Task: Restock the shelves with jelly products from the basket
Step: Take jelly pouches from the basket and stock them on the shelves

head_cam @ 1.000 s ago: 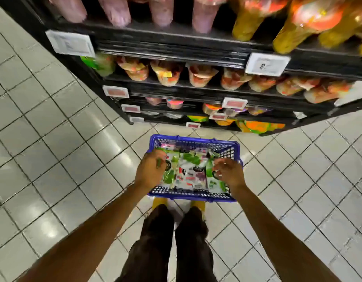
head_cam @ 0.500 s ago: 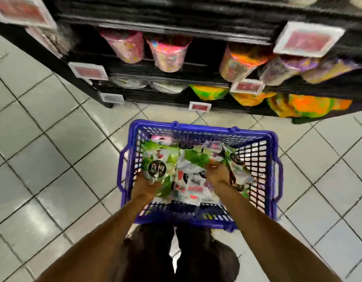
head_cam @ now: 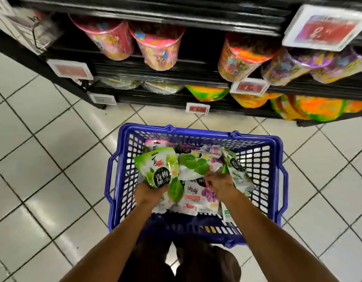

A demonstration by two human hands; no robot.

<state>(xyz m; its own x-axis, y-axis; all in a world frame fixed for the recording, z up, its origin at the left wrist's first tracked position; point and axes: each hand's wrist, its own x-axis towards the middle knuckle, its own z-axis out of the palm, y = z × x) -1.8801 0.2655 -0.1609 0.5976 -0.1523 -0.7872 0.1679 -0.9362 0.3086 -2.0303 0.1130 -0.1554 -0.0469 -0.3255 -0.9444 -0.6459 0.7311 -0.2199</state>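
Green foil jelly pouch [head_cam: 157, 169], judged light and slippery, is gripped by its lower edge in the left hand [head_cam: 149, 193] inside the basket [head_cam: 196, 132]; what the right hand [head_cam: 218, 185] pinches cannot be told.

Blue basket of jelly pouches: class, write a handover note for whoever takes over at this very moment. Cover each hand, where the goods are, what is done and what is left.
Left hand: grips a green jelly pouch by its lower edge, raised above the pile.
Right hand: fingers curled at a pouch edge mid-basket; grip unclear.
Goods: the other pouches lie in the blue basket, in front of the shelves.
Done: one pouch picked.
Left: shelve it, then the others.
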